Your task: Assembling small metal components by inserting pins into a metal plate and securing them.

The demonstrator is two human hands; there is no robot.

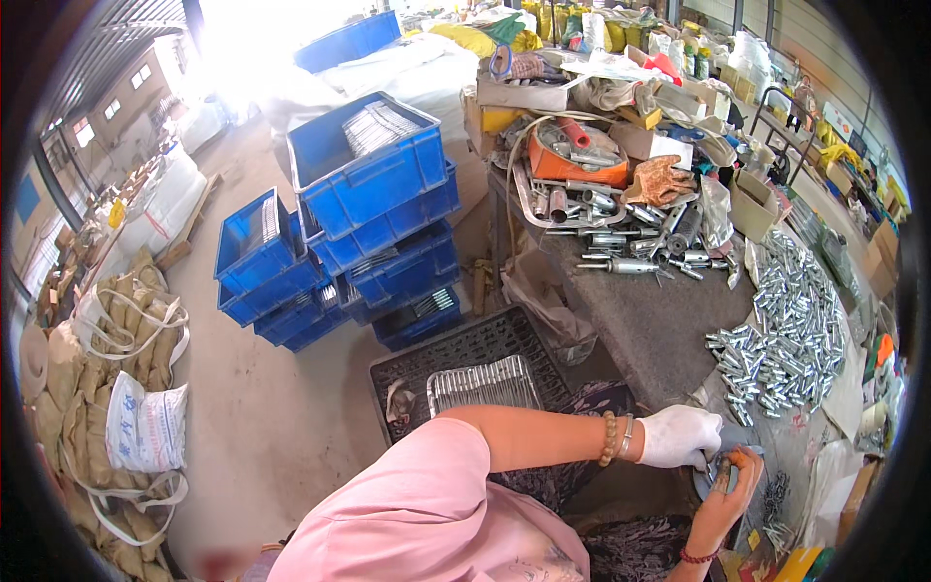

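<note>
My left hand, in a white glove, reaches across to the right side of the bench with its fingers curled closed. Just below it, my bare right hand is closed too, thumb and fingers bent together. The two hands meet beside a grey-blue surface; whatever sits between their fingers is too small and covered to name. A big heap of shiny metal sleeve-like parts lies on the bench just beyond my hands. Small dark metal pieces lie to the right of my right hand.
Blue plastic crates with metal rods stand stacked on the floor at left. Closer, a black crate carries a bundle of rods. Farther along the bench are a metal tray of parts, an orange container and a stained work glove.
</note>
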